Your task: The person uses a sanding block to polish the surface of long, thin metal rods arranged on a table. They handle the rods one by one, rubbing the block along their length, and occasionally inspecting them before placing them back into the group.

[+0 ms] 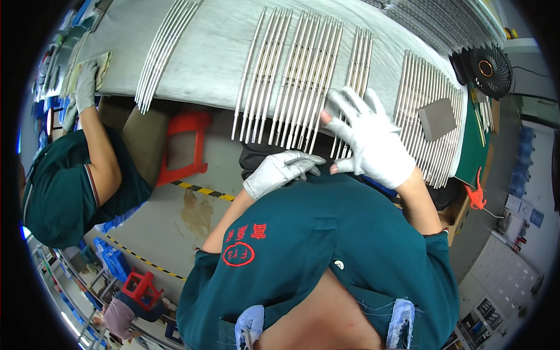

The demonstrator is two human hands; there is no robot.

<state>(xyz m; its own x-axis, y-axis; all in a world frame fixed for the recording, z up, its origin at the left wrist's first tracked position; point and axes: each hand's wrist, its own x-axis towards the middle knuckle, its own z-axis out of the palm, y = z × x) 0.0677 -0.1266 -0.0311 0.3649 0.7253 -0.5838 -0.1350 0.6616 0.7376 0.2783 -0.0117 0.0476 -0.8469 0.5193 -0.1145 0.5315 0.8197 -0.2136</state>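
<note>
Rows of slim silver metal rods lie on the cloth-covered bench ahead of me, including a middle group [312, 64] whose near ends reach past the bench edge. My right hand [376, 140], in a white glove with bare thumb and fingertip, is spread wide above a narrower bundle of rods [360, 55] and partly covers it. No object shows in it. Close to my waist, just below the ends of the middle rods, is my gloved left hand [280, 172]. Its fingers stretch loosely to the right, slightly bent, and I see nothing held in them.
A dark grey block [437, 119] rests on the wide right-hand set of rods [429, 93]. Beyond it stands a black fan [487, 70]. More rods [166, 49] lie at left, near a co-worker's gloved hand [86, 84]. A red stool [186, 146] is under the bench.
</note>
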